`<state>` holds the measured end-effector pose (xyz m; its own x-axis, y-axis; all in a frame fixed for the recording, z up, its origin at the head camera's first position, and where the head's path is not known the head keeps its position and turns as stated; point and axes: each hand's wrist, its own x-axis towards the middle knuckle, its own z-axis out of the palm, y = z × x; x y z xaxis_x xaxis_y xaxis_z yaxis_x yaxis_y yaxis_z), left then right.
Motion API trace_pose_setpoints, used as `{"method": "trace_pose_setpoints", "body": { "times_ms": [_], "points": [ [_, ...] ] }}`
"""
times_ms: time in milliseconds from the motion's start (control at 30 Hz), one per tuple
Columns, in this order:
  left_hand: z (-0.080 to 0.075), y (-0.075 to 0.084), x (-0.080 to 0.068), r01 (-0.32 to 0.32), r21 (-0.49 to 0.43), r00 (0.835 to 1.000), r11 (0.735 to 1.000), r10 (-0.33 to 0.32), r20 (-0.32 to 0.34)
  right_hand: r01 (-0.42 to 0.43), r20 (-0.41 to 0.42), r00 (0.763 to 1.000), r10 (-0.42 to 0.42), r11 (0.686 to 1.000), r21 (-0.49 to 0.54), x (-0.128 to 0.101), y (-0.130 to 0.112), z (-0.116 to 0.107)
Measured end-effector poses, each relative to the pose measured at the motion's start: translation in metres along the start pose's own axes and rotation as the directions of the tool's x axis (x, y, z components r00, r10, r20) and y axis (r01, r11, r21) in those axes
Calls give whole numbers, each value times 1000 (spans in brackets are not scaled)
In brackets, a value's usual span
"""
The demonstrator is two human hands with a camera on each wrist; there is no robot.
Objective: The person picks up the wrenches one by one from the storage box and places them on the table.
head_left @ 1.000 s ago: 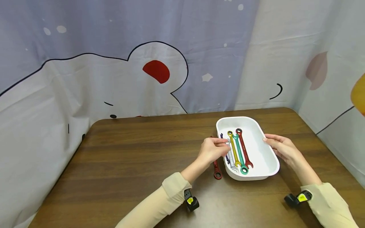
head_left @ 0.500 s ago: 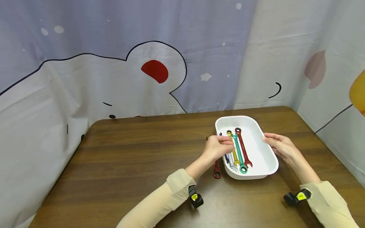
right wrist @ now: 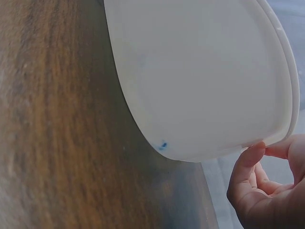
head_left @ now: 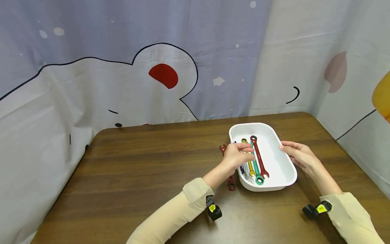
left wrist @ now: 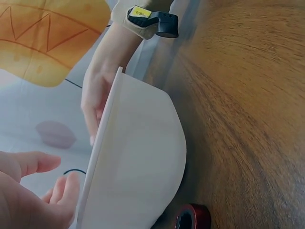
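Note:
A white tray sits on the brown table. It holds red, green, yellow, silver and dark blue wrenches side by side. Another red wrench lies on the table against the tray's left wall; its ring end shows in the left wrist view. My left hand reaches over the left rim, fingers stretched above the yellow and green wrenches, and I see nothing held. My right hand grips the right rim, thumb under the edge.
The table stands against a hanging cloth backdrop that closes off the back and right sides. The tray is near the right back corner. Bare tabletop stretches to the left and front. Small black cameras sit on both wrists.
My left hand has moved right, from the tray's left rim to over the wrenches inside. The right hand has stayed on the right rim, and the tray has not shifted.

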<state>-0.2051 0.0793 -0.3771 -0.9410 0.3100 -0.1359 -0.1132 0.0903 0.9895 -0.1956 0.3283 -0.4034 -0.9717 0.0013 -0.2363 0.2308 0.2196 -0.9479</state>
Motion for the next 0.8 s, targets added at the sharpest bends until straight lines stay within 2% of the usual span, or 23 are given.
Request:
{"method": "trace_pose_setpoints", "body": {
  "times_ms": [233, 600, 700, 800],
  "points": [
    [9, 2, 4, 5, -34, 999, 999, -7, -46, 3, 3, 1000, -3, 1000, 5, 1, 1, -1],
    [14, 2, 15, 33, 21, 999, 999, -33, -8, 5, 5, 1000, -5, 1000, -5, 1, 1, -1],
    [16, 2, 18, 32, 37, 999, 999, -32, -10, 2, 4, 1000, -2, 1000, -3, 1, 2, -1],
    [19, 1, 21, 45, 19, 998, 999, -44, -38, 6, 5, 1000, -5, 1000, -11, 0, 2, -1]
  ]
}}
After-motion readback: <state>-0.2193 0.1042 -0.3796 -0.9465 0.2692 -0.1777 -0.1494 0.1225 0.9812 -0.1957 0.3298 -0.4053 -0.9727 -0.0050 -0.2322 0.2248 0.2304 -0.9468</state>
